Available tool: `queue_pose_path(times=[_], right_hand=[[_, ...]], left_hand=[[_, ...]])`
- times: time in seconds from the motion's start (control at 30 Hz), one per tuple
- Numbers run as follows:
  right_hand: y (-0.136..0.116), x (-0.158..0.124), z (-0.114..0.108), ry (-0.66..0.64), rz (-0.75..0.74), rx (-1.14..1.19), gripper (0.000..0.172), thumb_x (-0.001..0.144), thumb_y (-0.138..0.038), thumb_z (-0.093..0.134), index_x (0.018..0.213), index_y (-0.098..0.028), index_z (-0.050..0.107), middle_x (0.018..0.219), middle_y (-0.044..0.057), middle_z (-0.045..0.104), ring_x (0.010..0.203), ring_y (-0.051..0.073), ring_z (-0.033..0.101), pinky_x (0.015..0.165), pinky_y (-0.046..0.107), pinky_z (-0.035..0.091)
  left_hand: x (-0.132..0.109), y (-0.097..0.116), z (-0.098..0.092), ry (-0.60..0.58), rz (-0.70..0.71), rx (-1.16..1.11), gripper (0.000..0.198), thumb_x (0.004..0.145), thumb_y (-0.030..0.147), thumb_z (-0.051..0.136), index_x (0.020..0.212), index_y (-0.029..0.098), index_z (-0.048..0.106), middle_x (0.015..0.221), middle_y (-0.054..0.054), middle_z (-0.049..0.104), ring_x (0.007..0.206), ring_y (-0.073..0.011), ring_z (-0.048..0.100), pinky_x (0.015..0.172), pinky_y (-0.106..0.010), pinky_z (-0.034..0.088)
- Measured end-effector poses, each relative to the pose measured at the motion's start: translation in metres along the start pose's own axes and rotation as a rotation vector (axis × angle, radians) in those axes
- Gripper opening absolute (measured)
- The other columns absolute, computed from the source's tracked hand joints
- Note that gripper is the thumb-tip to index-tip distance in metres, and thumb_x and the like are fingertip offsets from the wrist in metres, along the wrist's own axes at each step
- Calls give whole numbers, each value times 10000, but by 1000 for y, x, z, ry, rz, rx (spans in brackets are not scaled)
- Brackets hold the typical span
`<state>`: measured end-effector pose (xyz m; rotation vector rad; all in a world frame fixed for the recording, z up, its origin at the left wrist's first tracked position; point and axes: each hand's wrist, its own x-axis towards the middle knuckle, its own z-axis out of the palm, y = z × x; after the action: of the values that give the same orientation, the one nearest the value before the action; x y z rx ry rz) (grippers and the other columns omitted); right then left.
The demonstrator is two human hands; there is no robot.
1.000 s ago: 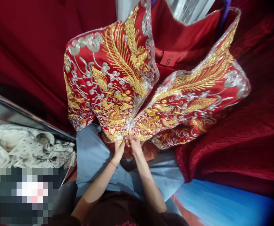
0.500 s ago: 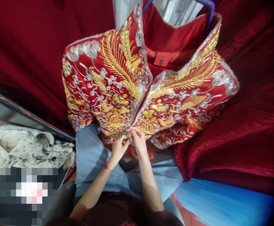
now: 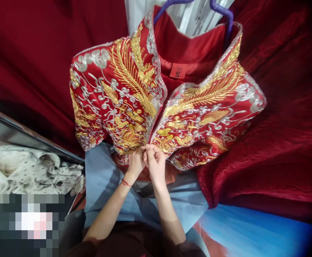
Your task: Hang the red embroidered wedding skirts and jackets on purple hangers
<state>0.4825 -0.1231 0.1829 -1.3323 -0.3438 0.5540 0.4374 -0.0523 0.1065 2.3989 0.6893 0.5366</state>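
The work in hand looks like bringing together the two front edges of the red embroidered jacket (image 3: 129, 94), low on its front opening (image 3: 158, 116). To do it well, the edges should be kept level with each other and the cloth pulled only lightly, since the raised gold and silver thread could snag under a fingernail. It would help to have one hand steady the lower end while the other does the fine work, and to keep the lining out of the seam.

The jacket fills the upper middle of the frame, tilted, with a purple hanger (image 3: 227, 14) in its collar and a size label (image 3: 177, 70) showing inside. The left hand (image 3: 136, 160) and right hand (image 3: 156, 160) meet near the middle of the frame, at the bottom of the opening, so most of the garment lies above them. Both are narrowed to a pinch on the jacket's edge, fingertips nearly touching; exactly what small part sits between them is too hidden to tell
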Motion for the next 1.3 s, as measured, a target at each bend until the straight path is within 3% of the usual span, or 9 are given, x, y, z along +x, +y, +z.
queue_pose_path(times=[0.23, 0.67, 0.8, 0.9, 1.03, 1.2, 1.3], right_hand=[[-84, 20, 15, 1, -202, 7, 292, 923, -456, 581, 874, -186, 680, 575, -52, 565, 408, 44, 363, 406, 204, 291], [-138, 43, 36, -5, -374, -22, 364, 963, -514, 498, 996, -200, 678, 690, -14, 650, 427, 34, 416, 403, 198, 316], [-135, 43, 35, 39, -416, -53, 368, 965, -515, 493, 1016, -206, 685, 745, 2, 687, 428, 30, 463, 416, 200, 349], [-123, 50, 23, 6, -357, -132, 389, 935, -545, 531, 1004, -210, 717, 718, 5, 698, 389, 41, 456, 385, 218, 344], [-121, 72, 8, 32, -322, -279, 462, 865, -627, 589, 828, -197, 754, 644, 19, 684, 390, 70, 484, 389, 246, 369], [-130, 85, 5, 273, -471, -540, 495, 852, -628, 609, 609, -203, 680, 527, -5, 598, 449, 93, 499, 476, 263, 413], [-125, 74, -1, 348, -677, -706, 397, 895, -534, 610, 675, -212, 687, 599, -1, 628, 540, 115, 546, 566, 282, 462]], left_hand=[[0, 8, -4, 52, -1, 25, 204, 944, 305, 489, 861, 192, 637, 719, -85, 680, 647, -205, 628, 598, -286, 299], [-1, 6, 3, 87, 5, -52, 261, 961, 320, 467, 726, 217, 514, 606, -34, 583, 525, -150, 508, 577, -288, 217], [2, 8, 4, 83, -14, -84, 237, 964, 291, 447, 751, 214, 515, 613, -25, 573, 523, -144, 493, 566, -279, 221], [7, 7, 4, 81, -6, -92, 241, 975, 315, 454, 764, 211, 507, 618, -7, 565, 526, -137, 487, 566, -272, 235], [16, 4, 4, 89, -9, -94, 298, 984, 344, 471, 718, 211, 464, 609, 30, 514, 509, -112, 448, 565, -263, 253], [25, 1, -2, 90, 16, -129, 302, 961, 357, 522, 703, 208, 473, 629, 36, 527, 553, -105, 491, 598, -234, 351], [33, 6, -27, 221, 100, -190, 173, 939, 334, 563, 828, 202, 553, 760, -1, 620, 691, -121, 591, 679, -231, 451]])
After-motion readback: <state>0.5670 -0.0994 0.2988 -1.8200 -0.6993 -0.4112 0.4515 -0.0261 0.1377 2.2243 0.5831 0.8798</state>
